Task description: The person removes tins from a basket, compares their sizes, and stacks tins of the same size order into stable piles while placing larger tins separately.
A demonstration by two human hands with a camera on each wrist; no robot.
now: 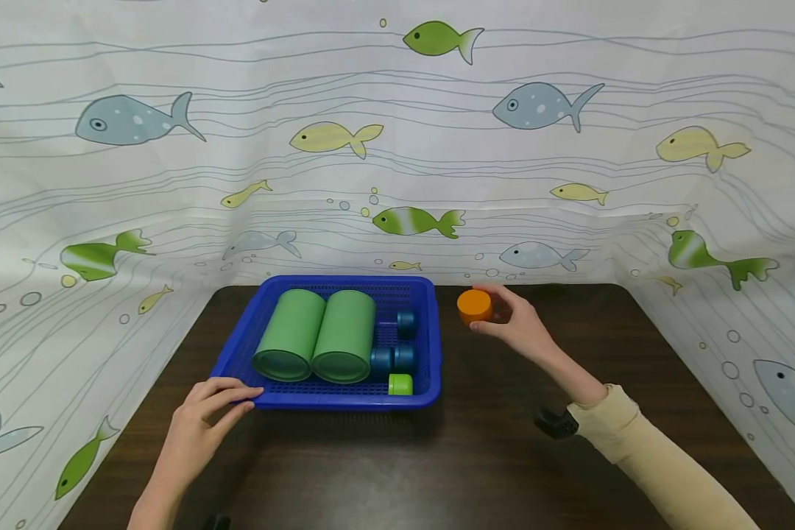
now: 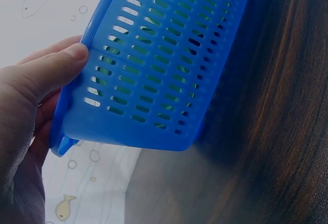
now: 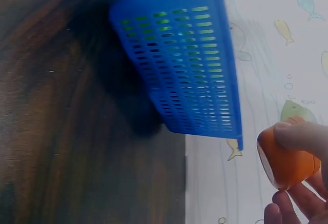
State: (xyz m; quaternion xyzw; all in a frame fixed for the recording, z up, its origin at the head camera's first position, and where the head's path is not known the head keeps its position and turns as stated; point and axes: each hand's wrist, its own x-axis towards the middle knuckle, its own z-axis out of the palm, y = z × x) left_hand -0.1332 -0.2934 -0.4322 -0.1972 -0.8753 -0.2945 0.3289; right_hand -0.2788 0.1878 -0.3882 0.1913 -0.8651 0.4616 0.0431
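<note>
My left hand (image 1: 199, 423) grips the near left corner of a blue plastic basket (image 1: 344, 403); in the left wrist view its thumb presses on the rim of the perforated basket (image 2: 154, 55). Between thumb and fingers, my right hand (image 1: 522, 324) holds a small orange jar (image 1: 474, 305) to the right of the basket. The right wrist view shows this orange jar (image 3: 289, 155) apart from the basket wall. Two large pale green cans (image 1: 346, 331) lie side by side in the basket. Dark blue small jars (image 1: 404, 358) and a light green one (image 1: 400, 384) are at their right.
The basket stands on a dark wooden table (image 1: 384, 471), towards its far left. A white sheet (image 1: 397, 177) with printed fish surrounds the table at the back and sides. A black device (image 1: 556, 423) sits at my right wrist, beside the cream sleeve (image 1: 662, 460).
</note>
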